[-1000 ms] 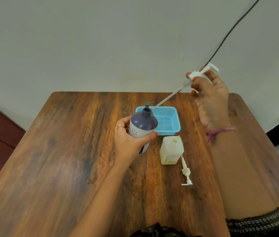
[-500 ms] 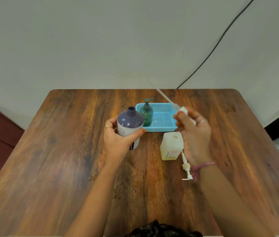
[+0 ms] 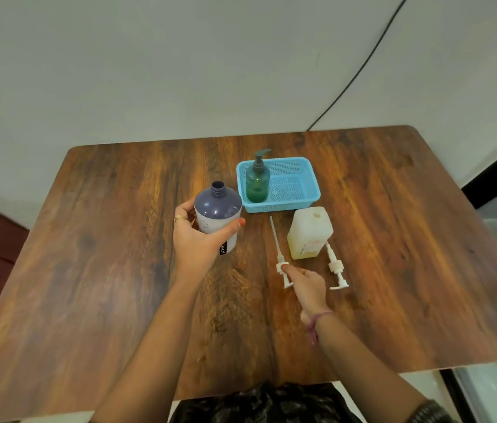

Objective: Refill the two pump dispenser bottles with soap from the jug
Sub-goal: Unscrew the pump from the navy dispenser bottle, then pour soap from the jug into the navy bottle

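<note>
- The left hand (image 3: pixel 196 239) is curled around a purple-topped bottle (image 3: pixel 217 215), thumb across the front and fingers behind, holding it upright on the wooden table (image 3: pixel 94 270).
- That bottle's neck is uncovered. A black strip low on its white body carries white letters, partly hidden by the thumb; what shows looks like "JOYO", and I can't make out more. There is also a faint dotted pattern on the white part.
- The right hand (image 3: pixel 303 282) lies low on the table with its fingers drawn together on the head of a white pump with a long tube (image 3: pixel 277 248). The tube lies flat on the wood, pointing away towards the basket. Whether the fingers truly pinch the head or only rest on it, I cannot tell.
- A second white pump (image 3: pixel 336 268) lies flat too, just to the right of the jug, with its tube end touching or tucked beside the jug's corner.
- The jug (image 3: pixel 309 233) is pale, squarish and translucent, and stands between the two pumps with its top opening uncovered. It has a light label on its near face, but the print is too small to read.
- A green pump bottle (image 3: pixel 257 183), with its pump on, stands in the left end of a blue mesh basket (image 3: pixel 299 190) just behind the jug.
- By count: two dispenser bottles, two loose pumps, one jug, one basket.
- A black cable (image 3: pixel 360 68) runs down the wall behind the table.
</note>
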Tool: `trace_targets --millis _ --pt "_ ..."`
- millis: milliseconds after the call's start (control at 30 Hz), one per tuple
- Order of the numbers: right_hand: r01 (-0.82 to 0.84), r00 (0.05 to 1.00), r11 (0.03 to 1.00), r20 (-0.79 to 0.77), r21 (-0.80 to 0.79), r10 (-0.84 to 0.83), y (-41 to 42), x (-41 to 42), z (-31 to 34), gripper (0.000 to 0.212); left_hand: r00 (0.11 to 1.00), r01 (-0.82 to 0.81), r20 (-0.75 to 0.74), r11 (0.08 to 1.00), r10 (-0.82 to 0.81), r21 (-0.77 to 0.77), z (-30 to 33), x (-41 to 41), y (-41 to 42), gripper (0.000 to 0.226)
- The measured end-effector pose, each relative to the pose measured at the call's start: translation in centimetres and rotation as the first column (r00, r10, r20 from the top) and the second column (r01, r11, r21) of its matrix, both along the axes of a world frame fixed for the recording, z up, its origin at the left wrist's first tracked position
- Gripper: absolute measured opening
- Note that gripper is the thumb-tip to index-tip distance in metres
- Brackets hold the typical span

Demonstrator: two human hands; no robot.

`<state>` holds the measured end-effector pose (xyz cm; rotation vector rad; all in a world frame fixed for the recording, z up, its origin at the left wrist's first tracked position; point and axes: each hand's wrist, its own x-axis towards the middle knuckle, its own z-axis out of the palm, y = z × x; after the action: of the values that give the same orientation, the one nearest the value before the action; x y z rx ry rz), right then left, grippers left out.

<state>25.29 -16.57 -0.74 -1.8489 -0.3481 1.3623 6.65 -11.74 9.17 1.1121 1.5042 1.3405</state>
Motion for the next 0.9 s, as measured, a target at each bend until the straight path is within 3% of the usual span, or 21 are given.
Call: trace_targets --millis 167,433,900 --pt "-0.029 0.977 0.999 0.211 -0.035 0.036 1.4 0.0 -2.7 0.038 0.999 0.036 0.006 0.999 -0.035 -0.03 -0.3 -0.9 -0.4 0.077" --pt "-0.07 0.896 0.997 0.443 0.045 0.043 1.5 -1.1 -3.5 0.023 0.998 0.065 0.003 0.996 -0.065 -0.061 -0.8 -1.4 -0.3 0.081" --pt "-0.108 0.896 0.991 0.44 0.074 0.065 0.7 -0.9 -3.9 0.047 0.995 0.093 -0.02 0.994 -0.094 -0.057 -1.2 -0.8 -0.1 0.081"
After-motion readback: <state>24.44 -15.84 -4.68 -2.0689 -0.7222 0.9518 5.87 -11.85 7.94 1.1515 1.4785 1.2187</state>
